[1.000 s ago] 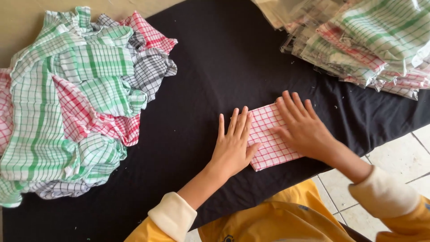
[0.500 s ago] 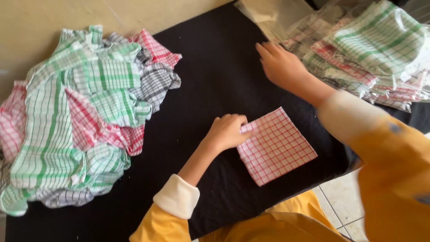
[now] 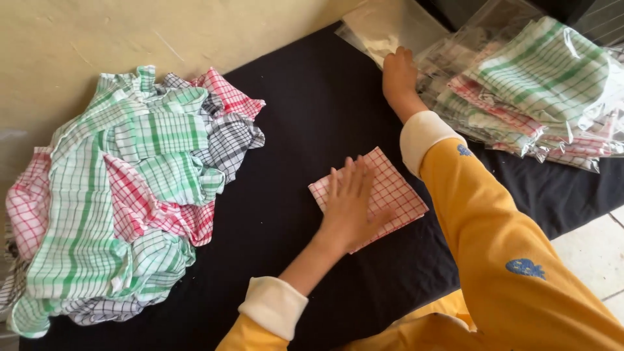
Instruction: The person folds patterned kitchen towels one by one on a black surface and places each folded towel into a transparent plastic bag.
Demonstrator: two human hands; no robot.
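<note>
Pinning folded red-check cloth (image 3: 377,195) under flat left hand (image 3: 351,205) | right hand (image 3: 398,73) fingers curled on clear bag (image 3: 383,29), grip unclear | bagging stage; next needs one bag separated from the pile

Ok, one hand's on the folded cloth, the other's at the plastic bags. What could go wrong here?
The right hand touches the clear bags beside a slanted stack of packed cloths; tugging could slide it. The left hand presses the folded red-checked cloth flat; lifting off may loosen the fold.
</note>
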